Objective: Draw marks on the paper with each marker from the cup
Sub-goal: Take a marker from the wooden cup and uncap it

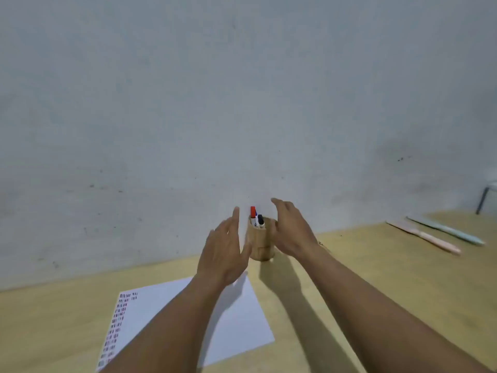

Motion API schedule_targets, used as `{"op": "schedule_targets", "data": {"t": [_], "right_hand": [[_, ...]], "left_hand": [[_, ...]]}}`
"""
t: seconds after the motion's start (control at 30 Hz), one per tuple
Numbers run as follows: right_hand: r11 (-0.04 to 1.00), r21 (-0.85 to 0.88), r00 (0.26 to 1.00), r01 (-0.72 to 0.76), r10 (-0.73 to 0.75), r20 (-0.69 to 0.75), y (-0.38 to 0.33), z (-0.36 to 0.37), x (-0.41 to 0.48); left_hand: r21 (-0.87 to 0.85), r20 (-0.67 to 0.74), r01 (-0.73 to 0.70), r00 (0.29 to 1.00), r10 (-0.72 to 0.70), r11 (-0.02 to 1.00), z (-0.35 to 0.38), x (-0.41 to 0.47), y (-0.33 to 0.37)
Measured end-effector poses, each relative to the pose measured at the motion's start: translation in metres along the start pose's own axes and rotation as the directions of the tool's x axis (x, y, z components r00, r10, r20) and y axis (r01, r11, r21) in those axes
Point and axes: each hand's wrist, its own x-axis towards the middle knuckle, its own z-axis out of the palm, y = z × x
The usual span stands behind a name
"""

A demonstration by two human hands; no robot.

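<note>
Cup at frame centre is flanked by spread left hand and right hand, likely for steadying and picking markers.

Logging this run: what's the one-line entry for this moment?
left hand open beside wooden cup | right hand open opposite | markers in cup | paper marked

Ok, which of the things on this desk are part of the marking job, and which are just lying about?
Part of the job:
wooden cup
red marker
black marker
paper

Lying about:
pink pen
light blue pen
metal leg at far right
</note>
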Motion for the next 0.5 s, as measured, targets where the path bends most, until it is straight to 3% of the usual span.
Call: {"op": "schedule_targets", "data": {"t": [0.2,0.5], "right_hand": [[0.996,0.041,0.994,-0.078,0.075,0.082,0.031,0.034,0.014],[0.99,0.129,0.998,-0.056,0.056,0.001,0.046,0.057,0.029]], "left_hand": [[-0.206,0.183,0.202,0.969,-0.165,0.957,0.052,0.024,0.001],[-0.38,0.097,0.268,0.963,-0.25,0.885,0.083,0.043,0.001]]}}
